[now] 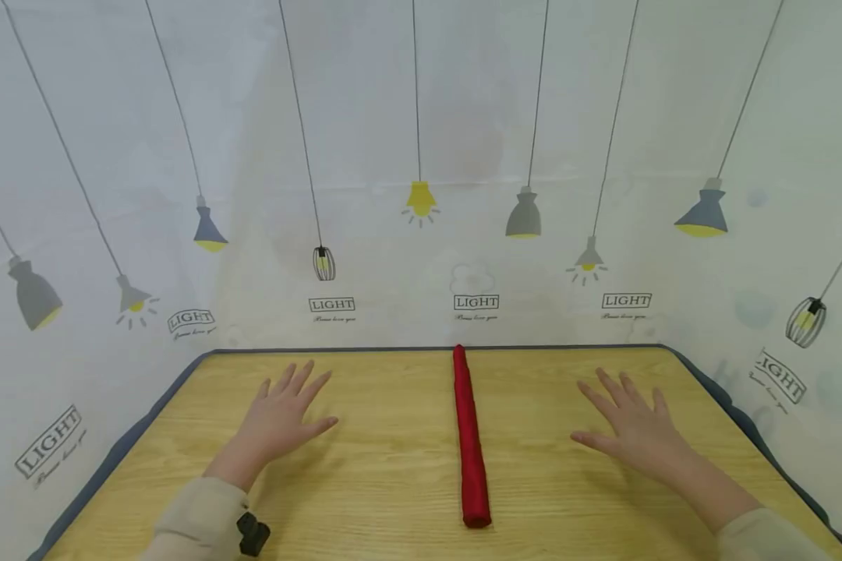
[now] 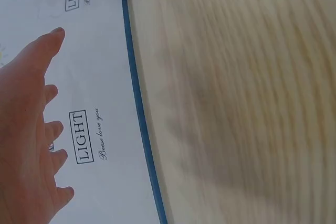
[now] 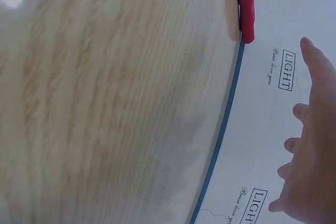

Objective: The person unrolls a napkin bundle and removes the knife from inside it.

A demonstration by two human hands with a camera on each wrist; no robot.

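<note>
Two sleeves [image 1: 196, 514] [image 1: 765, 538], two hands [image 1: 282, 421] [image 1: 642, 438], one red roll [image 1: 471, 444]

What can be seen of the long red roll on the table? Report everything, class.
The red roll is long, slim and roughly cylindrical, with a blunt near end. Its slightly wrinkled, softly shiny surface looks like fabric, perhaps rolled up; its inside cannot be seen. It lies nearly straight on the wood-grain tabletop, running front to back, its far end at the blue far edge. It is between the left hand and the right hand; neither touches it.
</note>
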